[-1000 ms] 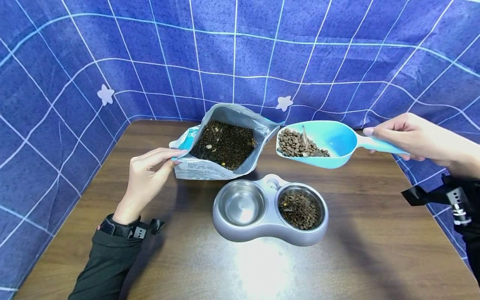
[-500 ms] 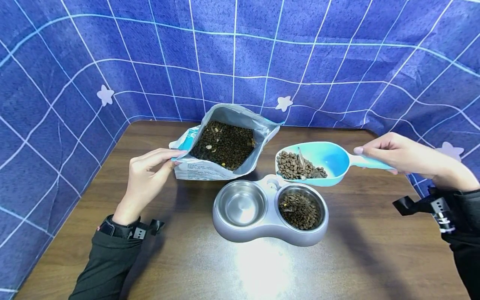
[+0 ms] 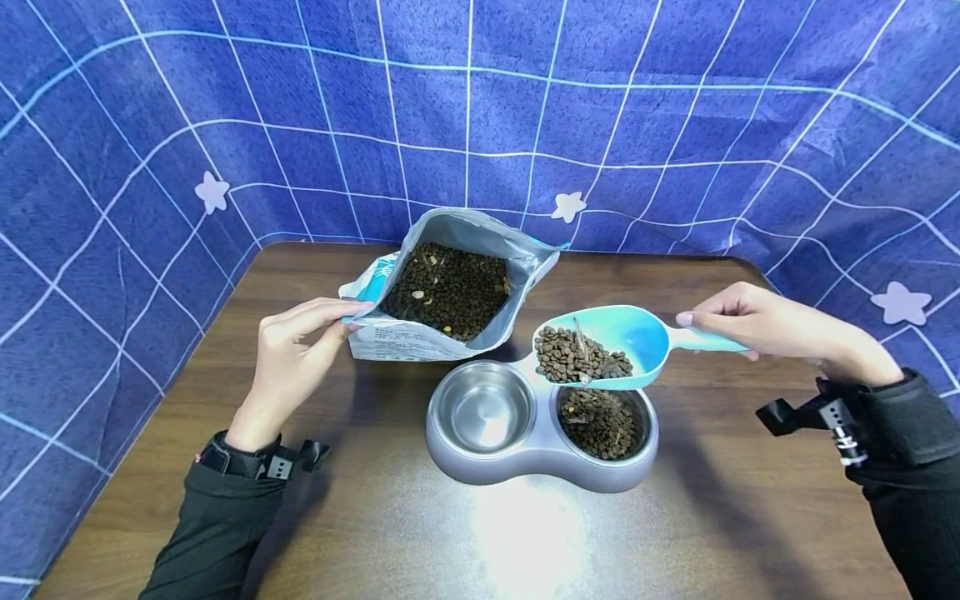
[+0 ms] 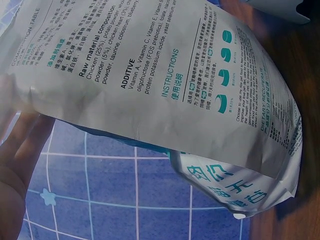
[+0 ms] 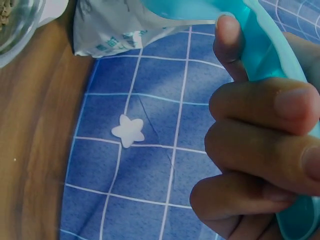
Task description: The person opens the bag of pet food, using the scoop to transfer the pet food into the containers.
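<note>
My left hand [image 3: 300,354] pinches the left edge of an opened pet food bag [image 3: 408,340], holding its mouth wide. Brown kibble with a few pale bits fills the bag. Curled around the handle of a light blue scoop [image 3: 649,337], my right hand [image 3: 757,321] holds it level over the back of a double pet bowl [image 3: 543,454]. Kibble [image 3: 573,357] lies in the front of the scoop. The bowl's left steel dish [image 3: 483,408] is bare; kibble [image 3: 600,423] covers the bottom of the right one, partly hidden behind the scoop.
The wooden table [image 3: 360,517] carries the bag and bowl. A blue gridded cloth [image 3: 420,108] with pale stars rises behind and along both sides. In the left wrist view, the bag's printed panel [image 4: 150,75] takes up much of the picture.
The right hand has brought the loaded scoop from beside the bag's right corner toward me and left, over the bowl's right side. The left hand and the bag have stayed put.
</note>
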Tool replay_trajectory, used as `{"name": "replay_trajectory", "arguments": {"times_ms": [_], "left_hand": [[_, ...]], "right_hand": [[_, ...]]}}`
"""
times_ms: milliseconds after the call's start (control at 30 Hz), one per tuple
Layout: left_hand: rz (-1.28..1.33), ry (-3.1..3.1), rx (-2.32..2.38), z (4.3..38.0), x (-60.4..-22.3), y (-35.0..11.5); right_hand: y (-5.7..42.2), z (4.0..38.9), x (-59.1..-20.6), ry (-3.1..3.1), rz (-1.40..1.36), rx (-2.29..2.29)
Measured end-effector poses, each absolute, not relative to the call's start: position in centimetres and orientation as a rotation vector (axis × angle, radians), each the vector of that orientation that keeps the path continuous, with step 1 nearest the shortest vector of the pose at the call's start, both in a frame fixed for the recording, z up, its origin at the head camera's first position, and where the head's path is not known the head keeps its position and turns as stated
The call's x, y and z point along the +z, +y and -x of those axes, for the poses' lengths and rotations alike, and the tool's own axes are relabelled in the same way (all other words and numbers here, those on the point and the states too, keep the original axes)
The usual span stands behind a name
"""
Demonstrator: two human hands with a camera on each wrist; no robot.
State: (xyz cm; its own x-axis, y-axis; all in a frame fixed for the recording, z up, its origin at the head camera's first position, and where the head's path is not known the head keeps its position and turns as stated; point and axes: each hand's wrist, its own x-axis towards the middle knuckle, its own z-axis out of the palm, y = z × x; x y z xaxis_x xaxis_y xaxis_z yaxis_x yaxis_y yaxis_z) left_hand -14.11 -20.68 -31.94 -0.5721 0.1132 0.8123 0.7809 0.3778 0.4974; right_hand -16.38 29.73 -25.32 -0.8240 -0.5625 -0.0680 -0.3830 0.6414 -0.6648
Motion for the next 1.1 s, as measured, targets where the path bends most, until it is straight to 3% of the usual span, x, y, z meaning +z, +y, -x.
{"name": "replay_trajectory", "arguments": {"times_ms": [1100], "left_hand": [[0.770, -1.946, -1.220, 14.1, -31.9, -20.7]], "right_hand": [[22.4, 16.8, -28.6, 2.538, 0.708, -0.738]]}}
